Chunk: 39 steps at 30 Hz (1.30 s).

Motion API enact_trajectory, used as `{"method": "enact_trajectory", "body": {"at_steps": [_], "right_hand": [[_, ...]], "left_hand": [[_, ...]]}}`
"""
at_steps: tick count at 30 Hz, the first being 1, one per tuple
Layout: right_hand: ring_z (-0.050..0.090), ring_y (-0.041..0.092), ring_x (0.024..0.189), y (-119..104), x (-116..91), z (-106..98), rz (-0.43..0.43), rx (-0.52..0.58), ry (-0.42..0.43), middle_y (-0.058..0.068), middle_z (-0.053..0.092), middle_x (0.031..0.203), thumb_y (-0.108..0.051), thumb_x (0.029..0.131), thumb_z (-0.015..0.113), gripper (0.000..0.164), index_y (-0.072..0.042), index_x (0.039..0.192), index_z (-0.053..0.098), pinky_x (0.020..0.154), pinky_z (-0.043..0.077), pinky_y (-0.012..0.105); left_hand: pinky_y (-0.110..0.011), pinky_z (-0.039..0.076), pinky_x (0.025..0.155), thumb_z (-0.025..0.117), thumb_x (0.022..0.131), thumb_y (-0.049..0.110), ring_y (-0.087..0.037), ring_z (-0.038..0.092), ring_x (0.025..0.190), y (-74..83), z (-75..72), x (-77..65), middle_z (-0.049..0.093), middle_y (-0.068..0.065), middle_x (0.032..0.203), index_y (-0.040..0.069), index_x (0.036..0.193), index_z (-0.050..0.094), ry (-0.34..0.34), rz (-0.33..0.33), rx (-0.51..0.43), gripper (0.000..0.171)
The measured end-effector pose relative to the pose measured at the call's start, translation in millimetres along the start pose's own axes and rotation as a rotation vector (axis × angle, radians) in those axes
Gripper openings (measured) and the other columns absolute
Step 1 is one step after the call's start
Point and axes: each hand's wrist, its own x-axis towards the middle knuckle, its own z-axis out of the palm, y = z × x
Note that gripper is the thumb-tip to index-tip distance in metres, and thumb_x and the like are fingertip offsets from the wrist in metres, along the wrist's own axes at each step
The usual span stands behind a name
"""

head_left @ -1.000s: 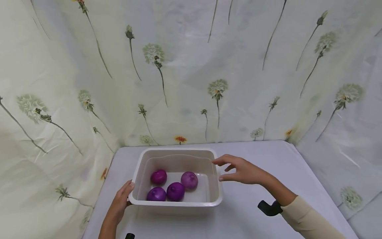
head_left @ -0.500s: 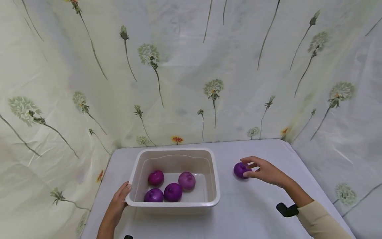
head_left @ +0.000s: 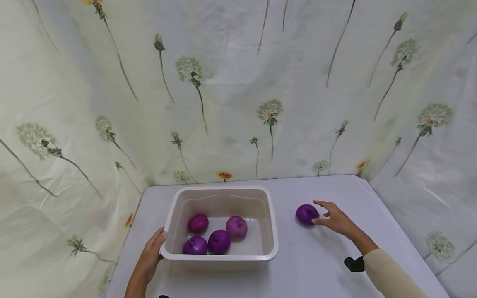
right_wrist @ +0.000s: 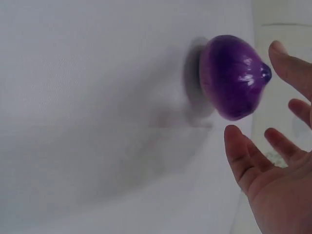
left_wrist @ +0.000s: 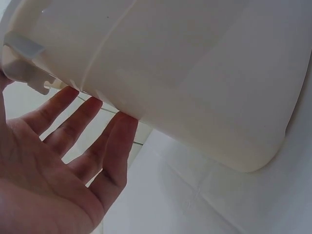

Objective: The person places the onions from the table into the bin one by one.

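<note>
A pale plastic tub [head_left: 220, 265] stands on the table with several purple onions inside, one of them a lighter onion [head_left: 236, 227]. My left hand [head_left: 149, 252] holds the tub's left rim; in the left wrist view its fingertips [left_wrist: 127, 122] touch the outer wall. Right of the tub, a single purple onion [head_left: 307, 215] rests on the cloth. Close on that onion's right side is my right hand [head_left: 337, 219], its thumb and fingers spread apart. In the right wrist view the onion [right_wrist: 231, 78] lies just beyond the fingertips, with nothing held.
A white cloth [head_left: 309, 265] covers the table. Behind and on both sides hangs a pale curtain [head_left: 231, 103] printed with dandelions. A dark wrist mount [head_left: 354, 264] sits below my right wrist.
My right hand has moved from the tub's right rim over to the lone onion, which it hid a second ago, and now sits just right of it. The left hand keeps its hold.
</note>
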Motion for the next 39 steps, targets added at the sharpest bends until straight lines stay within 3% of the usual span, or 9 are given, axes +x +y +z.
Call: {"method": "enact_trajectory", "body": {"at_steps": [4,8,12,17,24,32,39], "right_hand": [[0.048,0.055,0.122,8,8,12,0.002,-0.005,0.019,0.037,0.028,0.148,-0.037,0.086,0.078,0.088,-0.003,0.153,0.033,0.092,0.05,0.06],[0.029,0.06,0.136,11,14,25,0.023,-0.006,0.016,0.038,0.018,0.154,-0.039,0.083,0.08,0.097,-0.006,0.157,0.027,0.1,0.034,0.076],[0.015,0.06,0.142,15,20,37,0.065,0.026,0.024,0.037,0.012,0.157,-0.042,0.082,0.08,0.102,-0.01,0.159,0.021,0.104,0.024,0.078],[0.018,0.061,0.141,21,22,48,0.113,0.07,0.035,0.035,0.012,0.158,-0.045,0.082,0.08,0.102,-0.013,0.159,0.021,0.106,0.026,0.076],[0.022,0.062,0.139,21,22,53,0.095,0.071,0.077,0.036,0.014,0.157,-0.042,0.085,0.078,0.092,-0.01,0.156,0.029,0.105,0.029,0.075],[0.033,0.059,0.135,20,20,56,0.103,0.063,0.114,0.034,0.029,0.148,-0.04,0.085,0.078,0.089,-0.009,0.155,0.032,0.104,0.033,0.073],[0.033,0.058,0.135,18,19,53,0.1,0.062,0.118,0.033,0.029,0.15,-0.041,0.085,0.078,0.089,-0.011,0.155,0.033,0.104,0.034,0.073]], "left_hand": [[-0.035,0.053,0.08,0.041,0.107,0.034,-0.018,0.064,0.097,0.0,0.7,1.7,0.062,-0.018,0.125,0.001,0.145,0.045,-0.003,0.0,-0.008,0.051],[-0.035,0.053,0.079,0.041,0.107,0.034,-0.019,0.063,0.097,-0.7,0.2,1.1,0.061,-0.02,0.125,0.001,0.146,0.043,0.0,-0.009,-0.012,0.051],[-0.035,0.053,0.079,0.041,0.107,0.035,-0.019,0.063,0.097,-0.9,0.4,0.3,0.061,-0.021,0.126,0.001,0.147,0.043,0.011,-0.012,-0.006,0.053],[-0.034,0.053,0.079,0.04,0.107,0.036,-0.018,0.064,0.096,-1.8,0.6,-2.2,0.06,-0.02,0.127,-0.001,0.148,0.04,0.015,-0.035,0.019,0.056],[-0.035,0.053,0.079,0.04,0.107,0.037,-0.019,0.063,0.097,-0.1,1.8,-0.6,0.06,-0.021,0.126,-0.002,0.147,0.041,0.01,-0.024,0.022,0.056],[-0.034,0.053,0.079,0.04,0.107,0.037,-0.018,0.063,0.097,-0.9,2.3,-0.9,0.06,-0.021,0.126,-0.002,0.148,0.04,0.011,-0.026,0.02,0.056],[-0.034,0.053,0.078,0.039,0.107,0.038,-0.017,0.063,0.095,-0.4,1.6,-2.1,0.06,-0.021,0.125,-0.003,0.148,0.039,0.011,-0.02,0.031,0.058]]}}
